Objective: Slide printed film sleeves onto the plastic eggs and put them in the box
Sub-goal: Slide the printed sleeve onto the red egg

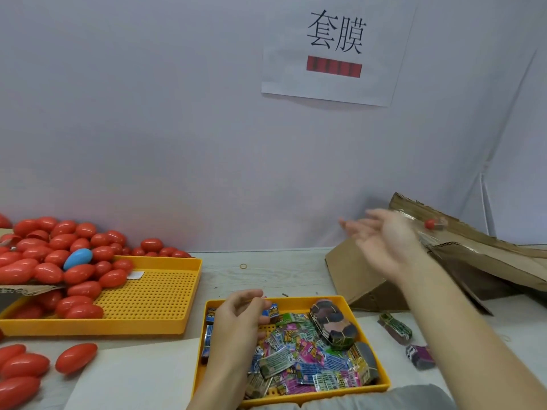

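Note:
My right hand (381,241) is blurred, raised over the cardboard box (370,273) at the right, its fingers spread and holding nothing. A red egg with a sleeve on it (432,224) is in the air just past that hand, above the box flap. My left hand (236,324) hangs over the small yellow tray (370,335) of printed film sleeves (299,353) and pinches a blue sleeve (270,312) between its fingertips. Red plastic eggs (59,255) are heaped at the left, with one blue egg (77,258) among them.
A large perforated yellow tray (154,294) lies under the egg heap. Loose red eggs (76,357) rest at the near left. Bundles of sleeves (396,327) lie right of the small tray. A rubber band (243,266) sits mid-table. A paper sign (334,48) hangs on the wall.

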Motion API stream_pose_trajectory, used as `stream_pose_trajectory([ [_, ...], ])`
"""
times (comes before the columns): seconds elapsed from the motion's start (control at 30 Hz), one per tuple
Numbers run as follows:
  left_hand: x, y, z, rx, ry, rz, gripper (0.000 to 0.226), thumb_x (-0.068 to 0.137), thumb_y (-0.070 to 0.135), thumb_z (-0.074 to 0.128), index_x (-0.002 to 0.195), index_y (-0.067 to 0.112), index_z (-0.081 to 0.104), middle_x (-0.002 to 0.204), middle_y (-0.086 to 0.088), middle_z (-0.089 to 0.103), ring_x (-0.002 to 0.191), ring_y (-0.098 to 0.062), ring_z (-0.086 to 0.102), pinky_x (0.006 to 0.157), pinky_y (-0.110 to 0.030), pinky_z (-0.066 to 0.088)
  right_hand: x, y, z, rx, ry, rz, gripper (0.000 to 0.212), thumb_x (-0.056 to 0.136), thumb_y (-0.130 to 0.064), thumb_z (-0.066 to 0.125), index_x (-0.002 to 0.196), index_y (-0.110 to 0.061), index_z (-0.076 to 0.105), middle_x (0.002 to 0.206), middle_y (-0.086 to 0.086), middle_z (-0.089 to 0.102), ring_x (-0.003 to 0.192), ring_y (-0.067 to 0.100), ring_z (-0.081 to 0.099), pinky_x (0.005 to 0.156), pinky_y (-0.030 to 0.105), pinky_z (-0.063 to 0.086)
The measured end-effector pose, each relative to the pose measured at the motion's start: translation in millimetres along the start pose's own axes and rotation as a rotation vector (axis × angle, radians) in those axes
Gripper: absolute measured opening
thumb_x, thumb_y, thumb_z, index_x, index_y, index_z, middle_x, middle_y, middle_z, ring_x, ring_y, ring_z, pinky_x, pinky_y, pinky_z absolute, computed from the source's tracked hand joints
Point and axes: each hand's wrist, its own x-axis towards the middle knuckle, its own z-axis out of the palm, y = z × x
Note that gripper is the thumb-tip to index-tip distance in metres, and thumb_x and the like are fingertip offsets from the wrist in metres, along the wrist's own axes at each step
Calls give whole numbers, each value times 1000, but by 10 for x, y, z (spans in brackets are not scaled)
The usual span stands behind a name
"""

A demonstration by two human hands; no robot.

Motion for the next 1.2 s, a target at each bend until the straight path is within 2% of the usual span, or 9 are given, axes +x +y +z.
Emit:
stream_pose_trajectory([
  [0.1, -5, -1, -13, -13, 1, 5, 10, 93, 9, 62, 98, 14, 69, 91, -7, 75, 75, -19, 68, 57, -28, 52, -307, 447, 86, -263, -129, 93, 29, 100, -5, 43, 123, 10, 54, 93, 21, 69, 82, 24, 68, 71, 27, 54],
  [0.2, -5, -1, -28, -11, 21, 35, 18, 96, 5, 54, 94, 13, 69, 81, -5, 76, 66, -17, 68, 56, -26, 51, -540, 831, 107, -650, -358, 109, 23, 97, -5, 49, 107, -9, 70, 89, 10, 75, 70, 16, 68, 64, 24, 54],
  [0.33, -7, 21, -42, -20, 52, 67, 25, 96, -3, 44, 92, 11, 65, 71, -5, 73, 60, -16, 65, 56, -27, 51, -687, 982, 46, -1132, -445, -153, 38, 89, -7, 50, 83, -38, 71, 74, 2, 72, 58, 11, 63, 55, 26, 50],
  [0.43, -12, 40, -57, 14, 88, 110, 24, 96, -3, 44, 91, 10, 64, 69, -2, 69, 61, -16, 63, 57, -26, 52, -676, 934, -26, -1294, -540, -195, 36, 87, -9, 50, 80, -40, 67, 71, 6, 69, 53, 10, 55, 55, 32, 47],
  [0.53, -35, 45, -59, 88, 68, 157, 25, 95, -5, 43, 89, 8, 64, 68, -2, 67, 62, -16, 62, 60, -28, 53, -644, 946, -102, -1466, -623, -262, 27, 85, -20, 55, 81, -44, 65, 67, -7, 67, 53, 4, 52, 55, 22, 43],
  [0.73, -27, 146, -142, 440, 5, 359, 26, 91, -3, 49, 81, 14, 66, 69, 1, 65, 67, -17, 63, 65, -36, 55, -600, 1120, -176, -1469, -704, -190, 18, 89, -29, 57, 77, -37, 67, 71, -24, 64, 66, 0, 58, 56, 16, 42],
  [0.93, 551, 540, -274, 1051, 54, 579, 12, 93, 14, 56, 89, 24, 62, 86, 11, 62, 74, -6, 58, 56, -13, 41, -568, 1087, -233, -1333, -646, -215, 21, 91, -24, 58, 75, -34, 66, 63, -20, 64, 59, -2, 58, 53, 14, 43],
  [1.13, 1545, 909, -587, 1495, 19, 385, 32, 93, 2, 45, 116, 11, 65, 122, -12, 63, 109, -28, 59, 93, -39, 51, -551, 1055, -237, -1312, -607, -299, 20, 93, -24, 59, 78, -37, 64, 59, -45, 50, 65, -17, 54, 56, 7, 40],
  [1.2, 1758, 999, -702, 1633, -68, 328, 36, 94, -4, 47, 121, 9, 66, 128, -11, 62, 115, -26, 59, 97, -32, 49, -537, 1046, -237, -1296, -611, -291, 20, 94, -24, 59, 79, -37, 63, 61, -49, 48, 65, -19, 53, 57, 5, 40],
])
